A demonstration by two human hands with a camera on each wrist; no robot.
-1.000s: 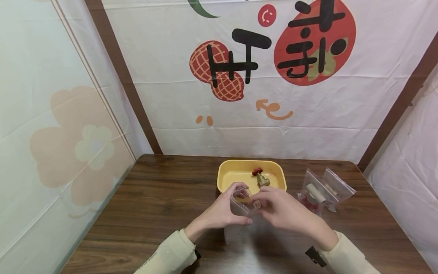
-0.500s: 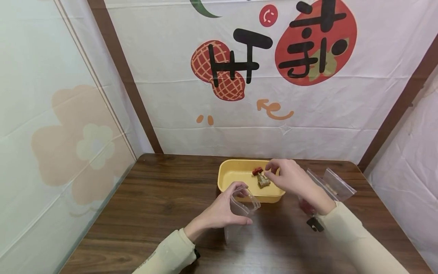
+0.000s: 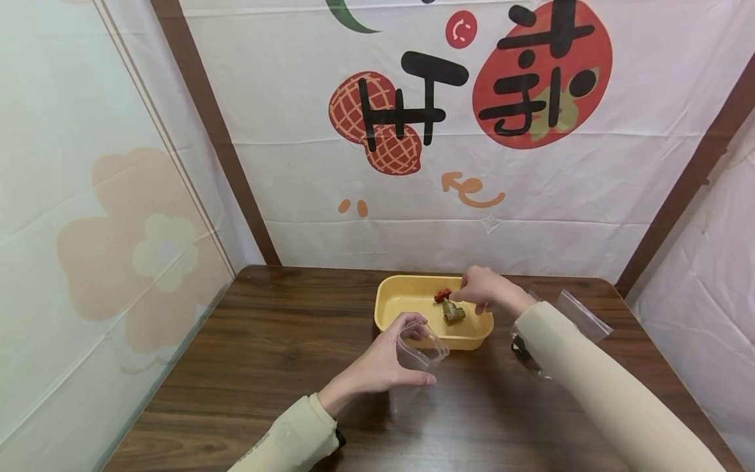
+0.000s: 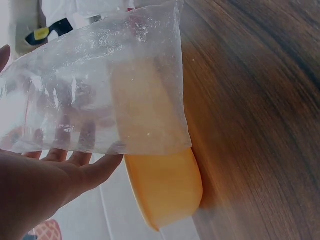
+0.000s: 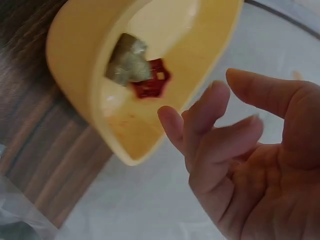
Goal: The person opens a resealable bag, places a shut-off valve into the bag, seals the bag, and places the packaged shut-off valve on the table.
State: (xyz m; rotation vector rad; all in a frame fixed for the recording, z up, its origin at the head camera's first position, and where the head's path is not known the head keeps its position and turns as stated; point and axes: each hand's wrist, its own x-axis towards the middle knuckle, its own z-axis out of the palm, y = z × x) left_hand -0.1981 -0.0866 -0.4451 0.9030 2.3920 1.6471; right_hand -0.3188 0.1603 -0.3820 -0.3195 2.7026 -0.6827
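A clear plastic zip bag point(image 3: 408, 397) stands upright with its mouth spread, and my left hand point(image 3: 383, 364) holds it near the top with curved fingers and thumb. Most of the bag fills the left wrist view, where my left fingers point(image 4: 102, 171) lie along its side. My right hand point(image 3: 488, 290) hovers over the right side of a yellow basin point(image 3: 386, 301), its fingers loosely bent and holding nothing. Inside the basin lies a brass valve point(image 3: 453, 313) with a red handwheel point(image 5: 152, 80). In the right wrist view a gap separates my right hand from the valve.
More clear zip bags point(image 3: 584, 314) lie on the wooden table point(image 3: 283, 341) right of the basin, partly hidden by my right sleeve point(image 3: 584, 354). A printed cloth point(image 3: 366, 242) hangs behind the table's back edge.
My right hand has left the bag's mouth and moved forward and right, then over the basin. My left hand keeps its hold on the bag in nearly the same place.
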